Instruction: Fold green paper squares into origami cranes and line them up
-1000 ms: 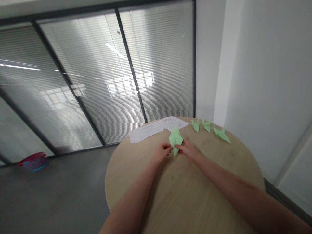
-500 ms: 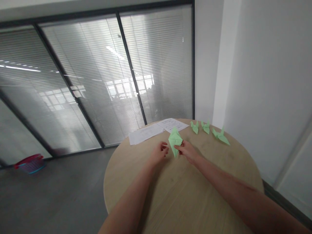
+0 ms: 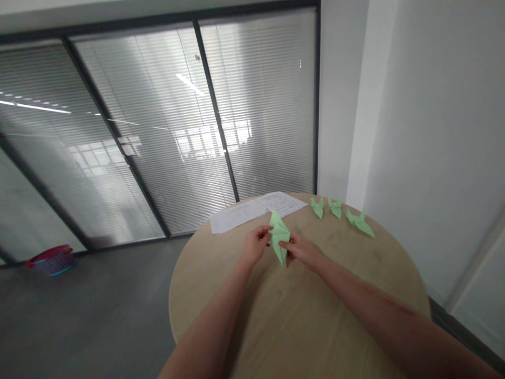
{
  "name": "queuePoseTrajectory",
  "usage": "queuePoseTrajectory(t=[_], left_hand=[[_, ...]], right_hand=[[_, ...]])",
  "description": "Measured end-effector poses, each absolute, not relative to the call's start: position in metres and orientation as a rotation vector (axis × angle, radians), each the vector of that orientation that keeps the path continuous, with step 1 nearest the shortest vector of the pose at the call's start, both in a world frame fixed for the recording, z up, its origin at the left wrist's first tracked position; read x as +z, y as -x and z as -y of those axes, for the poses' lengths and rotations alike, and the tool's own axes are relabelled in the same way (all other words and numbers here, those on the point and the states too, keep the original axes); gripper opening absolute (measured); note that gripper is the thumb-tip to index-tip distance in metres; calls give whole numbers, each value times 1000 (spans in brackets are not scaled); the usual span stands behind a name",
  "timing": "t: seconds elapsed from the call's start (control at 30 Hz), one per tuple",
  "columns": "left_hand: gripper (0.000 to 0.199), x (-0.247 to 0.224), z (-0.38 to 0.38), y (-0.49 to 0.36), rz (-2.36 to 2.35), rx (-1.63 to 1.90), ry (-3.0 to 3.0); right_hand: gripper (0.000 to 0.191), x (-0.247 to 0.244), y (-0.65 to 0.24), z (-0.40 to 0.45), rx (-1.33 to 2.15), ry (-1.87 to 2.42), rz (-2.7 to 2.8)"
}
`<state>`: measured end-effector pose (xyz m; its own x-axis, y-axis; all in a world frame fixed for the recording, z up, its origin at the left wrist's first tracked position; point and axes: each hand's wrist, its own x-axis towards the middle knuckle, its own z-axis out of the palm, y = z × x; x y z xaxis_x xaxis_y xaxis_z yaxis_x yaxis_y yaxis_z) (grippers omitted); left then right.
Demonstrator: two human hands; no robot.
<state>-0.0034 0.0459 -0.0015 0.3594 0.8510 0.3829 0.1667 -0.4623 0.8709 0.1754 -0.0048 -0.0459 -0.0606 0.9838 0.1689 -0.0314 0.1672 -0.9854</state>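
Note:
A folded green paper (image 3: 280, 238), a long diamond with pointed ends, is held above the round wooden table (image 3: 315, 316). My right hand (image 3: 302, 250) grips its right side, the thumb lying on the front face. At its left edge, my left hand (image 3: 255, 244) pinches the paper between thumb and fingers. Three folded green paper birds stand near the table's far right edge: one on the left (image 3: 317, 207), one in the middle (image 3: 335, 208) and a larger one on the right (image 3: 360, 223).
Printed white sheets (image 3: 239, 215) lie at the table's far edge. A red and blue basket (image 3: 52, 261) is on the floor at the left. Glass panels with blinds (image 3: 158, 131) rise behind the table, and a white wall (image 3: 442, 131) stands at the right.
My left hand has closed on the paper's left edge, where before it was apart from it. The paper has turned and now shows a longer pointed shape. The view has shifted slightly.

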Motion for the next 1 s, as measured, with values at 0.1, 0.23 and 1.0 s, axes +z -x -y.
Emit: queuePoseTrajectory(t=[0.1,0.23,1.0], left_hand=[[21,0,-46,3,-896,1136,-1845],[13,-1,-45,3,-867,1109,-1897],[30,4,-31,-5,-893,1236,-1849]], right_hand=[[46,-50,-175,3,1181,1005,1293],[49,-53,-176,1,1180,986,1279],[39,-52,-175,0,1310,967,1105]])
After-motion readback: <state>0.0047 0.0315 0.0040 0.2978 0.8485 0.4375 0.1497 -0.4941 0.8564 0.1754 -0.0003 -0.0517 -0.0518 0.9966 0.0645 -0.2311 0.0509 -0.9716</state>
